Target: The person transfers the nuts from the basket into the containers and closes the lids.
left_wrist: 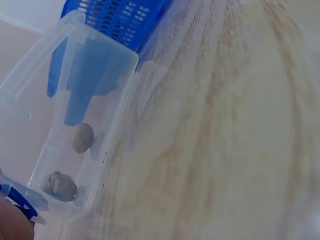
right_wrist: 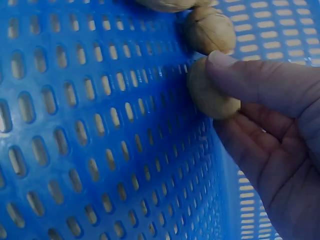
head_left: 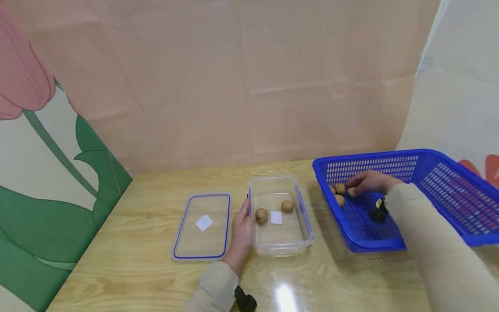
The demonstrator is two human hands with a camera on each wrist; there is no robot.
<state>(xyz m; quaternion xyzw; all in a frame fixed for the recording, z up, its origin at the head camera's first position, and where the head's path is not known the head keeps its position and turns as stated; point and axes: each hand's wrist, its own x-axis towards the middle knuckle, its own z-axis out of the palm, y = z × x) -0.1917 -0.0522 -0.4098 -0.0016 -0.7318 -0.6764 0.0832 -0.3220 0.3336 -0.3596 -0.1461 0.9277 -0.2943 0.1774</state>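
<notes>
Inside the blue basket, my right hand (head_left: 372,181) pinches a walnut (right_wrist: 212,92) between thumb and fingers. More walnuts (head_left: 340,188) lie beside it along the basket's left end, one of them (right_wrist: 210,31) almost touching the pinched one in the right wrist view. My left hand (head_left: 241,234) rests against the left wall of a clear plastic container (head_left: 280,248), its visible fingers fairly straight. Two walnuts sit in that container, one (head_left: 261,215) near the left wall and another (head_left: 287,206) farther back. Only a fingertip (left_wrist: 15,222) shows in the left wrist view.
A clear lid (head_left: 200,242) with a blue seal lies flat left of the container. The blue basket (head_left: 374,246) has raised, perforated walls and stands to the right on the wooden table (head_left: 140,242). A pinkish sheet (head_left: 249,86) hangs behind the table.
</notes>
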